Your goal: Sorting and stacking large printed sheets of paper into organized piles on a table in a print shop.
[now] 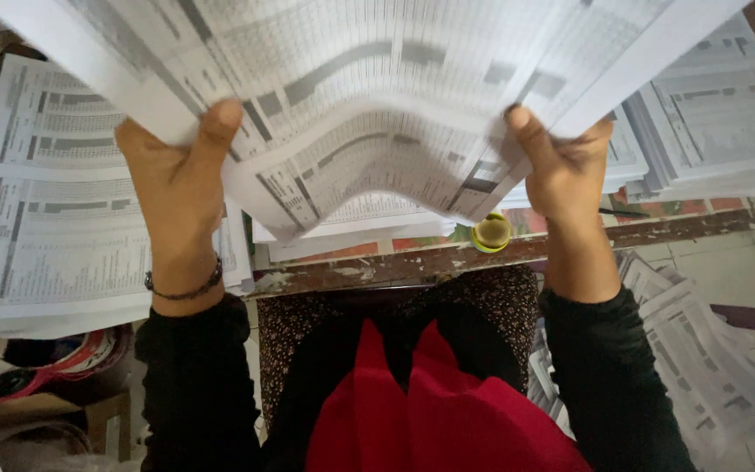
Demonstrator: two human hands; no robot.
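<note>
Closest to the person is a red cloth (430, 411) lying over the lap, with black sleeves (194, 385) on both arms and a dark beaded bracelet (187, 288) on the left wrist. Just above, both hands are raised over the table edge (447, 260). The left hand (176, 188) is closed on one side of a thick sheaf of printed sheets (369, 114), thumb pressed flat on top and fingers tucked out of sight beneath; the right hand (561, 170) clamps the other side the same way. The sheaf is held in the air between them, clear of the table, and sags in the middle so the lower pages bow down in a wave.

The pages are white, covered in fine grey tables with darker bars; the edges look fanned and uneven, so I judge the squaring-up of this bundle is only partly done. A small round yellow-green pot (491, 232) sits on the table under the sheaf. Further off, flat stacks of the same printed pages lie to the left (45, 227) and to the right (718, 122), and more lie loose on the floor (701, 358) by the right arm, which suggests plenty is sorted and plenty is left.
</note>
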